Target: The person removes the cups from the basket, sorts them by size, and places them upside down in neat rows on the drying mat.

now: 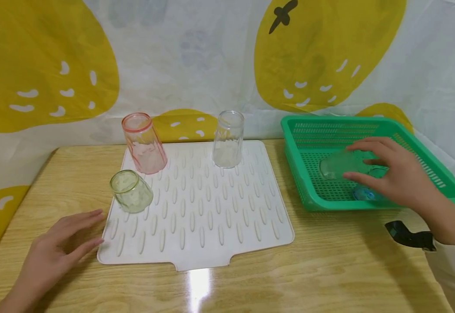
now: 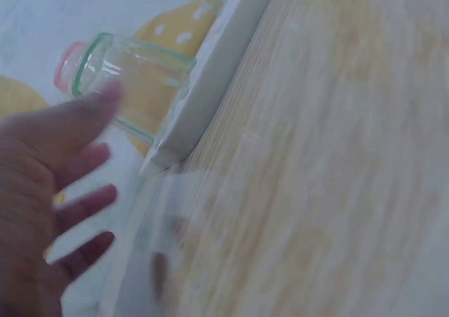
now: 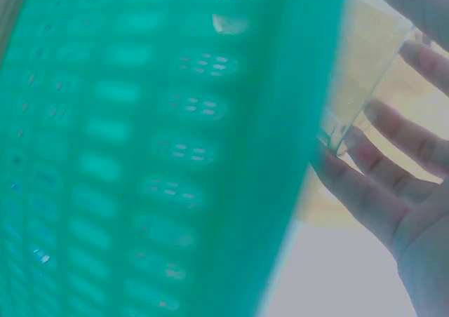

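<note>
Head view: we see the left hand loosely spread left of the mat, the right hand wide around a clear tumbler in the basket at right. Left wrist: fingers apart near a green glass. Right wrist: we cannot tell whether the fingers grip.

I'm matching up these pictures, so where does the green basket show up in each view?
Head: the green basket is on the right, beyond the white mat.
Left wrist: not in it.
Right wrist: blurred, filling the left and middle.
Shared by head and right wrist: the right hand, at the picture's right in both.
</note>
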The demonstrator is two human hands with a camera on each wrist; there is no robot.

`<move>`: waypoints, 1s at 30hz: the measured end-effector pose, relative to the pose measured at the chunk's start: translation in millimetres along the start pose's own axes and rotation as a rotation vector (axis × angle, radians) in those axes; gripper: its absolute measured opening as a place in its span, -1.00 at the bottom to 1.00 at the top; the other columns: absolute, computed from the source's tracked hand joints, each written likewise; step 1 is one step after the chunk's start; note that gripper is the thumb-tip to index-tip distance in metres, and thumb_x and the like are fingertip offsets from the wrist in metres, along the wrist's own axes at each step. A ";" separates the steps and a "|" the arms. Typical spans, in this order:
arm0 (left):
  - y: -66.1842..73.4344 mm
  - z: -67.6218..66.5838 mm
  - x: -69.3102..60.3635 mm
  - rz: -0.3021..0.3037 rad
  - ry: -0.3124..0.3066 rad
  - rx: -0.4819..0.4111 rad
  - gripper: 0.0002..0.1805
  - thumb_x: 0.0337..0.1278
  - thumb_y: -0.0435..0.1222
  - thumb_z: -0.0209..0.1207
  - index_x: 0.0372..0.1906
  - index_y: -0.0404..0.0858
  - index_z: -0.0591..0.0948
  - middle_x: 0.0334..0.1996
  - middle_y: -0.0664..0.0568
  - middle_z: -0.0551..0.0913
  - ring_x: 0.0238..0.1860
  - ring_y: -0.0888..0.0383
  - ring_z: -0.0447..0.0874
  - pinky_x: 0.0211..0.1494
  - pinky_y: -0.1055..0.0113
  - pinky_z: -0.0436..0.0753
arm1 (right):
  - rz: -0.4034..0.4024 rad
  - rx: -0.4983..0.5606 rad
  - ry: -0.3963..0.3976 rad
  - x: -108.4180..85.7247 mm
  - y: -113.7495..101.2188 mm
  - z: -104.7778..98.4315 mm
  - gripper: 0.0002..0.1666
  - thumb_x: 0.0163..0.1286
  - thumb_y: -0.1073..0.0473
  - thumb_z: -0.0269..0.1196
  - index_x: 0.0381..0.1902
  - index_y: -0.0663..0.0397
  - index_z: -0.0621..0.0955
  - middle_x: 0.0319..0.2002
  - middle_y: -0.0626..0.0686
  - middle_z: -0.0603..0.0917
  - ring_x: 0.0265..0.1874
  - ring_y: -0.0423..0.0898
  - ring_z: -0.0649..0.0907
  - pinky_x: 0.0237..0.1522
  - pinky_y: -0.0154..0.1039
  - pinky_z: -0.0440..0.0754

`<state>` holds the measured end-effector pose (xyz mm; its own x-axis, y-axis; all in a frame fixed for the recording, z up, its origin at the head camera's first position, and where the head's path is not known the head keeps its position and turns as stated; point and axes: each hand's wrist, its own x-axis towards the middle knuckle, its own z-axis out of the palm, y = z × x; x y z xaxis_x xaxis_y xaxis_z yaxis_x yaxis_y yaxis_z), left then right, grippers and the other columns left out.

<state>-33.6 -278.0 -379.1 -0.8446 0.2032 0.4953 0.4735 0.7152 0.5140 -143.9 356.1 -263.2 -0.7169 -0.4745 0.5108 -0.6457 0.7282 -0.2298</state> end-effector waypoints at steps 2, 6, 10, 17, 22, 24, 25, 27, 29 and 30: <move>3.7 -2.4 1.7 0.029 0.050 -0.023 -0.38 -0.36 -0.47 0.51 0.05 -0.27 0.66 0.05 -0.09 0.63 0.14 0.37 0.44 0.19 0.62 0.29 | 0.002 0.009 0.046 2.1 -5.4 -3.6 -0.13 -0.38 0.51 0.57 0.05 0.23 0.59 0.04 0.10 0.54 0.09 -0.37 0.43 -0.15 -0.65 0.45; 12.3 -4.2 8.0 0.118 0.128 -0.122 -0.45 -0.19 -0.34 0.48 0.03 -0.42 0.63 0.02 -0.21 0.62 0.11 0.23 0.52 0.18 0.53 0.36 | 0.049 0.076 0.112 3.8 -17.5 -9.4 -0.12 -0.34 0.60 0.53 0.08 0.30 0.55 0.02 0.10 0.57 0.04 -0.28 0.51 -0.17 -0.60 0.50; 25.3 -5.0 16.0 0.173 0.167 -0.186 -0.43 -0.11 -0.25 0.46 0.01 -0.50 0.61 0.00 -0.27 0.62 0.07 0.20 0.55 0.14 0.53 0.40 | 0.123 0.157 0.154 3.4 -29.3 -9.2 -0.12 -0.28 0.65 0.48 0.13 0.34 0.52 0.04 0.04 0.56 0.02 -0.25 0.52 -0.17 -0.58 0.51; 56.9 -5.5 34.6 0.266 0.229 -0.303 -0.39 0.02 -0.15 0.38 -0.03 -0.63 0.57 -0.04 -0.30 0.63 -0.01 0.22 0.58 0.06 0.51 0.45 | 0.138 0.311 0.189 11.1 -45.7 2.1 -0.18 -0.17 0.68 0.41 0.15 0.42 0.46 0.11 0.06 0.52 -0.05 -0.25 0.60 -0.18 -0.50 0.56; 69.1 5.5 45.8 0.342 0.264 -0.477 -0.43 -0.01 -0.29 0.41 -0.05 -0.71 0.52 -0.07 -0.35 0.63 -0.02 0.10 0.59 0.03 0.44 0.48 | 0.086 0.508 0.187 21.3 -58.9 13.1 -0.26 -0.12 0.68 0.39 0.11 0.52 0.43 0.13 0.22 0.48 -0.12 -0.15 0.66 -0.14 -0.38 0.60; 72.2 13.3 49.3 0.377 0.273 -0.538 -0.45 -0.04 -0.35 0.41 -0.06 -0.73 0.51 -0.08 -0.37 0.62 -0.03 0.06 0.59 0.01 0.42 0.48 | 0.053 0.613 0.193 25.0 -63.2 17.6 -0.28 -0.10 0.65 0.40 0.10 0.54 0.43 0.13 0.28 0.46 -0.03 -0.07 0.61 -0.11 -0.33 0.60; 73.8 17.2 50.8 0.391 0.277 -0.558 -0.45 -0.04 -0.37 0.42 -0.07 -0.73 0.50 -0.08 -0.37 0.62 -0.03 0.04 0.59 0.00 0.42 0.49 | 0.035 0.668 0.196 26.6 -64.8 20.1 -0.28 -0.08 0.64 0.40 0.10 0.56 0.42 0.13 0.31 0.45 0.02 -0.03 0.58 -0.10 -0.31 0.59; 77.2 24.8 53.6 0.422 0.276 -0.597 -0.45 -0.05 -0.39 0.42 -0.06 -0.74 0.49 -0.07 -0.39 0.61 -0.02 0.01 0.58 -0.01 0.41 0.49 | 0.005 0.755 0.202 29.5 -67.2 25.1 -0.30 -0.05 0.61 0.39 0.10 0.58 0.40 0.14 0.34 0.43 0.11 0.05 0.51 -0.07 -0.27 0.59; 81.2 30.3 55.2 0.438 0.265 -0.612 -0.44 -0.06 -0.40 0.42 -0.04 -0.74 0.49 -0.05 -0.41 0.60 -0.02 0.01 0.57 -0.01 0.40 0.49 | -0.018 0.803 0.210 32.3 -69.6 30.7 -0.30 -0.01 0.57 0.40 0.11 0.58 0.39 0.14 0.35 0.43 0.16 0.09 0.46 -0.05 -0.24 0.59; 83.6 32.4 55.6 0.443 0.260 -0.618 -0.43 -0.06 -0.40 0.42 -0.03 -0.73 0.48 -0.05 -0.41 0.59 -0.02 0.01 0.57 -0.01 0.40 0.49 | -0.029 0.822 0.213 33.8 -71.2 34.0 -0.31 0.00 0.54 0.40 0.11 0.59 0.39 0.14 0.35 0.42 0.17 0.10 0.45 -0.05 -0.23 0.59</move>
<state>-49.1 -185.2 -331.2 -0.4965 0.1652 0.8522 0.8680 0.0895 0.4883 -131.1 271.4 -257.7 -0.6856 -0.3246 0.6516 -0.7077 0.0871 -0.7012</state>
